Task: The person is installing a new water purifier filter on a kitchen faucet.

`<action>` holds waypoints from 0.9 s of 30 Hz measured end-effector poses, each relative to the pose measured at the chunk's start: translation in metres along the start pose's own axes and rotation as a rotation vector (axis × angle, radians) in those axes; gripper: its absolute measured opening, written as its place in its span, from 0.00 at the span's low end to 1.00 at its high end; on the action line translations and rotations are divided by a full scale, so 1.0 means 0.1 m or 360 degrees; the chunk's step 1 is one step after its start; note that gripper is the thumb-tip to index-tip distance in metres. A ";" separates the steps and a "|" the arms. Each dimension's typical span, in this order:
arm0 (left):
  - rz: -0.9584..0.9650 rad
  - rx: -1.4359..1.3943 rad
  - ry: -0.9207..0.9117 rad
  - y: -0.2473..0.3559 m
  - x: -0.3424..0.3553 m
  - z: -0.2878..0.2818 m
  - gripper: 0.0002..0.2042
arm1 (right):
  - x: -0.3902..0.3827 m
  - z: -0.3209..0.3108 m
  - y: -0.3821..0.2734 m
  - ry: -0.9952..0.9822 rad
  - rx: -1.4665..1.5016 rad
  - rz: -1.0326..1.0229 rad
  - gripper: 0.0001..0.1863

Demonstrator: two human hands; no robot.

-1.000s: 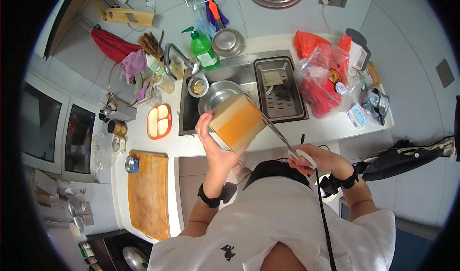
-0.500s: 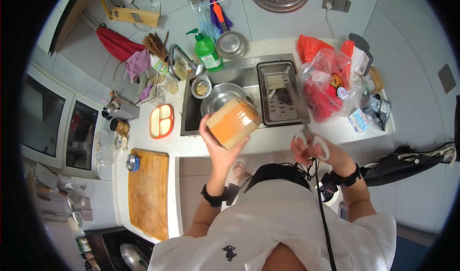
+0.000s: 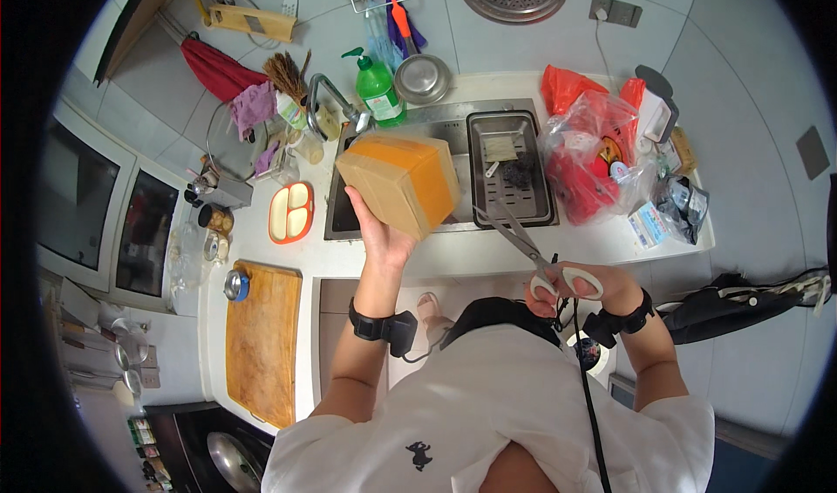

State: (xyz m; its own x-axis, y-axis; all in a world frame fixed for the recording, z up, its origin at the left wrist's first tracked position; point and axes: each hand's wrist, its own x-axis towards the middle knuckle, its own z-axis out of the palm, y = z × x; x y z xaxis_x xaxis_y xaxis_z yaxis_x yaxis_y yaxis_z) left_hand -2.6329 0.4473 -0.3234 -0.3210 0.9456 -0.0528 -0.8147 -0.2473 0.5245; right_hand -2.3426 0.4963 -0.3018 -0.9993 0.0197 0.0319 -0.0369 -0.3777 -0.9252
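My left hand (image 3: 379,230) grips a cardboard box (image 3: 384,179) from below, holding it up over the sink. A wide strip of orange-brown tape runs over the box's top and down one side. On the right, my right hand (image 3: 571,289) has its fingers in the pale handles of a pair of scissors (image 3: 521,238). The blades are parted and point up and left toward the box, without touching it. Behind the box, most of the left basin is hidden. A dark draining tray (image 3: 514,205) with a scrubber and a small brush lies in the sink's right side.
Plastic bags (image 3: 580,162) and small packages crowd the counter right of the sink. A green pump bottle (image 3: 377,88) and a small pan (image 3: 423,79) stand behind it. Left are a divided plate (image 3: 291,212) and a wooden cutting board (image 3: 261,345). A black cable (image 3: 586,380) hangs before me.
The box has moved up and left and been turned, so another face shows. The scissors have swung leftward toward the box, and their blades are now spread apart.
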 end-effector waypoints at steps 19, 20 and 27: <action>-0.0637 0.0213 0.0062 0.24 -0.27 0.25 0.29 | -0.12 0.00 -0.53 0.0790 -0.1703 0.0276 0.23; -0.0586 0.0250 0.0047 0.25 -0.27 0.21 0.30 | -0.11 0.01 -0.52 0.0814 -0.1680 0.0298 0.24; -0.0434 0.0456 0.0051 0.26 -0.25 0.20 0.32 | -0.11 0.08 -0.53 0.0987 -0.1582 0.0390 0.25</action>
State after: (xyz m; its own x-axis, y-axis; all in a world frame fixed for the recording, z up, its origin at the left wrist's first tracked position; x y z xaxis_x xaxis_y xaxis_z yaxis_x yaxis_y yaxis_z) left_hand -2.6367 0.4215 -0.2919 -0.1302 0.9602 -0.2470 -0.7061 0.0851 0.7030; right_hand -2.3295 0.5092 -0.2502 -0.7959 0.5933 -0.1210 0.4477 0.4421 -0.7773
